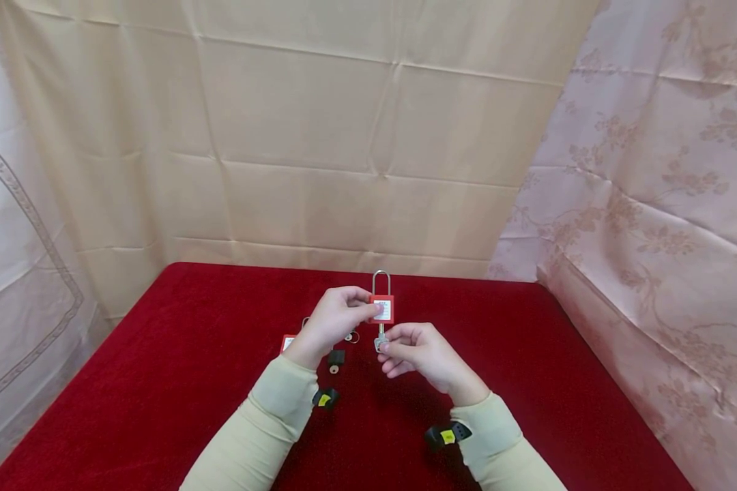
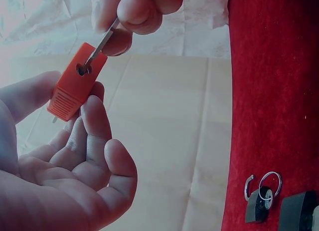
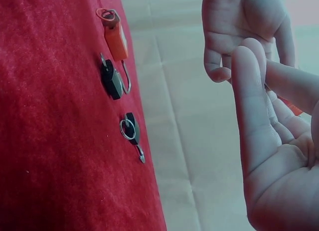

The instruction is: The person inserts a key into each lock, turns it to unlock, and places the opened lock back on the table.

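My left hand (image 1: pixel 334 319) grips a red padlock (image 1: pixel 389 315) by its body, thumb over the white label. Its steel shackle (image 1: pixel 381 273) points up. Below the lock, my right hand (image 1: pixel 422 352) pinches the head of a silver key (image 1: pixel 381 339) between thumb and fingers. In the left wrist view, the key's blade (image 2: pixel 103 43) reaches into the keyhole (image 2: pixel 81 70) in the lock's underside. From the right wrist, my fingers (image 3: pixel 249 106) hide the key and most of the held lock.
On the red-covered table (image 1: pixel 221 300), a second red padlock (image 1: pixel 288 342) lies partly behind my left wrist. Beside it is a black padlock (image 1: pixel 336 356), with another small black padlock (image 3: pixel 131 127) carrying a key ring. A beige curtain (image 1: pixel 344 136) hangs behind the table.
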